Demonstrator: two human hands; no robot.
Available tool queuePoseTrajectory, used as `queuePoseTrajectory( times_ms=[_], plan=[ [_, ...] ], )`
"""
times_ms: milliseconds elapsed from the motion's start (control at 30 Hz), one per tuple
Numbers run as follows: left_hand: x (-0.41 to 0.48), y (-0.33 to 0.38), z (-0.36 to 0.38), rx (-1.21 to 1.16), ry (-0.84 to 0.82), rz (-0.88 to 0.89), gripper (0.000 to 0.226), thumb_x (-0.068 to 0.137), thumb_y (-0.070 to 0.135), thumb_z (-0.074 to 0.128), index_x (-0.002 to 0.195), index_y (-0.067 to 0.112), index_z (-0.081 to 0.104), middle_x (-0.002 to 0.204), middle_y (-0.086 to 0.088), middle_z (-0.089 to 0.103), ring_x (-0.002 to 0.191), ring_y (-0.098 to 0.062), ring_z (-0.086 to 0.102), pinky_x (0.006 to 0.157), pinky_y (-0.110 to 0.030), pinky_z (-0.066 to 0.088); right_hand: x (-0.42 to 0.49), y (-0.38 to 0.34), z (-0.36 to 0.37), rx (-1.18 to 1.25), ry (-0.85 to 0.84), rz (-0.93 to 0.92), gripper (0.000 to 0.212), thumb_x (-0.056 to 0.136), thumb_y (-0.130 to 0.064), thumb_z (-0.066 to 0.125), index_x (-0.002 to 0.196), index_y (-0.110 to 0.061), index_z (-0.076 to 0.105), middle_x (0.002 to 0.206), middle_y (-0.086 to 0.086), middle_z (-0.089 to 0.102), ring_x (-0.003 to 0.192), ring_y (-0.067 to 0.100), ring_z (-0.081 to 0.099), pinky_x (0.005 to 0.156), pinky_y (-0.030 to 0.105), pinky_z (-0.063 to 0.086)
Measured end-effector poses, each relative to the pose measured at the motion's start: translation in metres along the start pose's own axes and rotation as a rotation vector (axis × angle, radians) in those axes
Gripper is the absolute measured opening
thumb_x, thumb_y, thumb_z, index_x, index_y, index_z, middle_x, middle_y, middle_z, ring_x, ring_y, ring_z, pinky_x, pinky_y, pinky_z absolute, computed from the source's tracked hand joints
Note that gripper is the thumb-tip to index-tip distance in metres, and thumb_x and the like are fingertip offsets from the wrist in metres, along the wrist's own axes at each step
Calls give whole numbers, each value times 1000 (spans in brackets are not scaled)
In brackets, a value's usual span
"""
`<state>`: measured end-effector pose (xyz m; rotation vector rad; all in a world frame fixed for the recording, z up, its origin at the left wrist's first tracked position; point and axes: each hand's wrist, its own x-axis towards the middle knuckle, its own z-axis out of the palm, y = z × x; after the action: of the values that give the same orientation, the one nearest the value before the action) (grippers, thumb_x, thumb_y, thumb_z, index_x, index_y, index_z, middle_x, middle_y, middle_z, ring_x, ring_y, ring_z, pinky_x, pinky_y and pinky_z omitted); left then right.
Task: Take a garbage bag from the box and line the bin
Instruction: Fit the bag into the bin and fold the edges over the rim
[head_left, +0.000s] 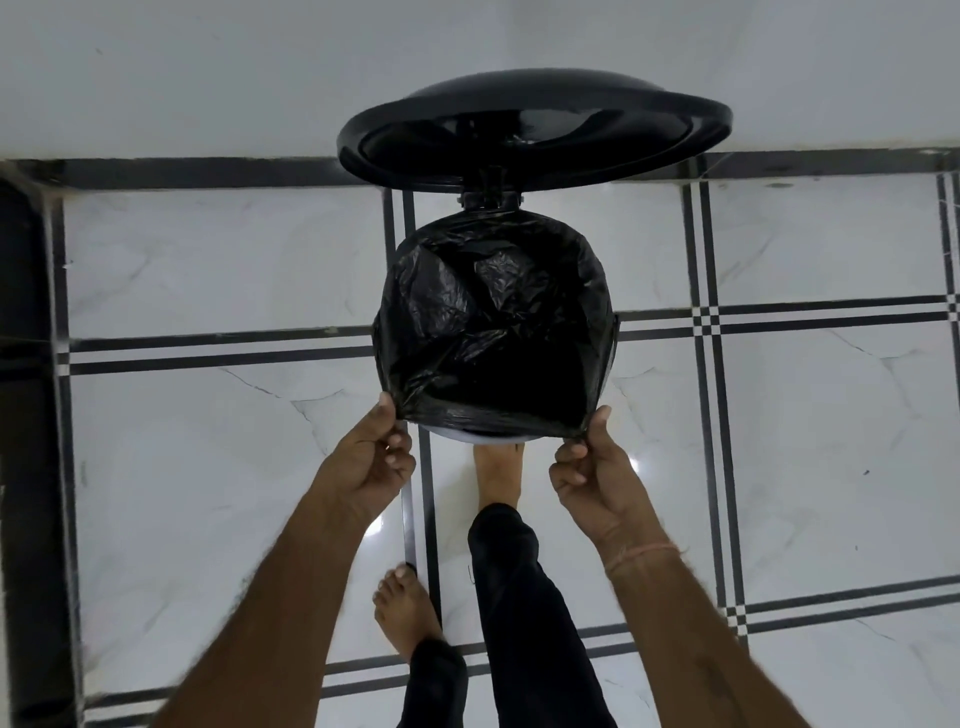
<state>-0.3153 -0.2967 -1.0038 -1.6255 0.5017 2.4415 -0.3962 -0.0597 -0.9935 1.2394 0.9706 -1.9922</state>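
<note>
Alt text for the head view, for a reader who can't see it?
The left hand and right hand pinch the near corners of a black garbage bag spread over the bin. Its lid stands open behind, and a bare foot is at its base.

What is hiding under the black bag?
Only a white sliver of the bin shows below the near edge of the garbage bag, above a bare foot. The bag covers the rest.

Black garbage bag (493, 322), glossy black lid (535, 130), white marbled floor tiles (810, 415) with black stripes.
</note>
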Motion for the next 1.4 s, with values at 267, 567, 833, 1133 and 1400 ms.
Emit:
queuePoseTrajectory(
  times_ms=[267,567,833,1133,1400],
  plan=[
    [-1,-14,11,39,81,7,30,99,48,60,89,21,65,59,12,57,41,-1,45,38,-13,35,-18,35,6,46,-40,17,37,103,-48,52,90,-19,70,74,-6,71,49,5,59,40,14,36],
    [13,-18,6,4,123,-56,21,99,41,63,90,22,64,73,7,58,48,-2,52,40,-15,34,5,62,15,351,15,16,34,103,-40,56,101,-8,69,87,1,69,57,10,57,52,16,52],
    [20,-11,18,-16,177,-4,21,103,32,63,86,19,66,84,3,64,56,-7,60,49,-18,49,13,37,30,465,187,15,31,107,-30,53,88,-8,63,79,-2,61,68,7,55,48,15,51],
    [19,4,28,161,230,181,29,99,45,64,118,22,63,104,8,74,94,-12,68,75,-27,53,15,5,16,-71,171,-269,41,103,-47,58,103,-8,72,83,-3,77,77,7,73,81,21,57],
    [19,3,33,166,285,196,20,101,42,62,103,22,66,105,6,73,95,-13,68,80,-29,54,27,3,24,-431,502,-502,26,97,-30,72,81,-13,60,89,10,75,74,23,71,61,33,52]
  ],
)
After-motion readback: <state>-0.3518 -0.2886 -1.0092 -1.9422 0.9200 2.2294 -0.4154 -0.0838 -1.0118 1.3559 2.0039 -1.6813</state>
